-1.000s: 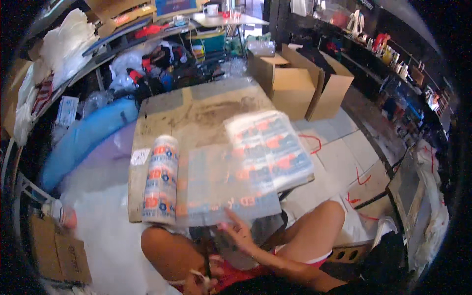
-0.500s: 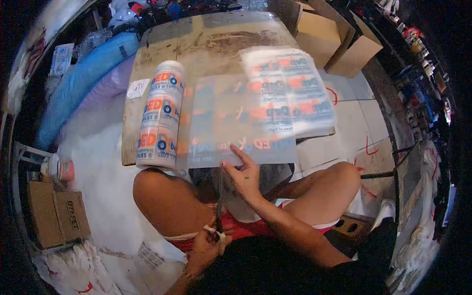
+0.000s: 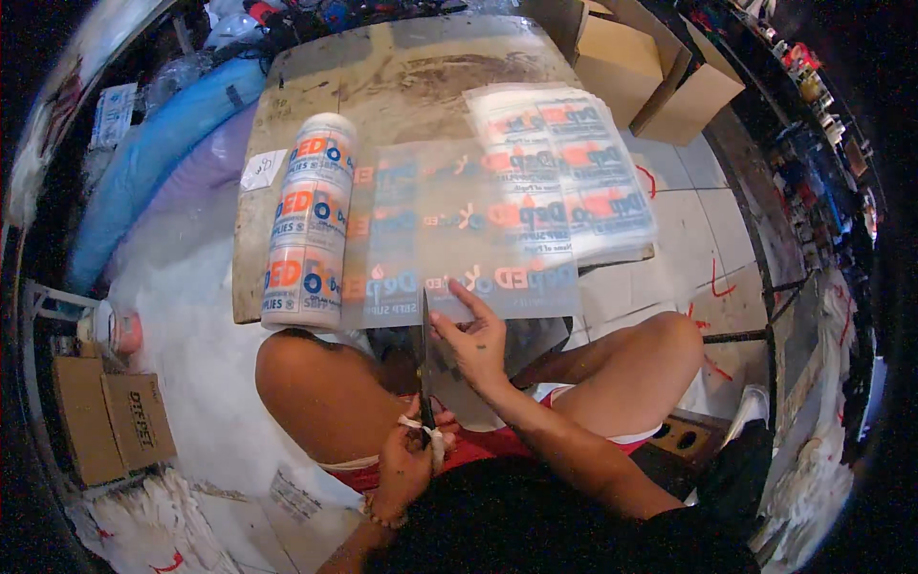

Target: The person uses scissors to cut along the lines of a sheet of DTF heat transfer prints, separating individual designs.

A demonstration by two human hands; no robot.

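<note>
A printed plastic sheet (image 3: 459, 230) stretches flat from the plastic roll (image 3: 311, 230) on its left. My right hand (image 3: 475, 351) grips the sheet's near edge, with the index finger lying over the print and the thumb at the edge. Closed round the wrapped handles of a pair of scissors (image 3: 426, 368) is my left hand (image 3: 406, 464), low in front of my lap. The long, dark blades point away from me and reach over the sheet's near edge, just left of my right thumb. A pile of printed plastic sheets (image 3: 602, 182) lies to the right, partly under the stretched sheet's right end.
All this rests on a low, worn wooden board (image 3: 411, 77) in front of my crossed legs. A small paper slip (image 3: 263, 170) lies left of the roll. Open cardboard boxes (image 3: 622, 72) stand at the far right, and long blue wrapped rolls (image 3: 163, 172) lean at the far left.
My left hand has moved up and away from me with the scissors, and the blades now reach onto the sheet's near edge. My right hand has hardly moved.
</note>
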